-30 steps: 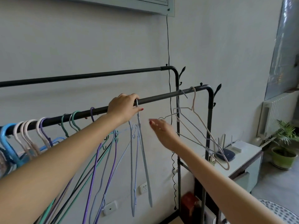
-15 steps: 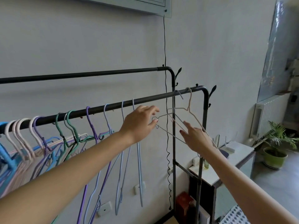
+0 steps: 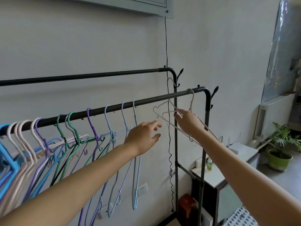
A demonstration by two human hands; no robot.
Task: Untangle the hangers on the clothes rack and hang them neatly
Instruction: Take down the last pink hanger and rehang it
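Grey wall (image 3: 81, 46) behind rack (image 3: 146, 101); left hand (image 3: 143, 137) fingers apart; right hand (image 3: 189, 122) pinches white hanger (image 3: 160, 108).

Clothes rack (image 3: 159, 97): black metal, two parallel horizontal rails, front rail lower than the back one, both bending down into posts at the right end.

Hangers on the front rail:
- Left bunch (image 3: 48, 144): blue, pink, purple and green, hooks crowded together, shoulders overlapping and crossed.
- Three light blue hangers (image 3: 135, 160): hooks spaced apart on the rail, bodies hanging edge-on.
- Pale pink hanger (image 3: 191, 101): hooked near the right end of the rail.
- White hanger (image 3: 164, 107): hook above the rail, not on it, body tilted and overlapping the pink one's.
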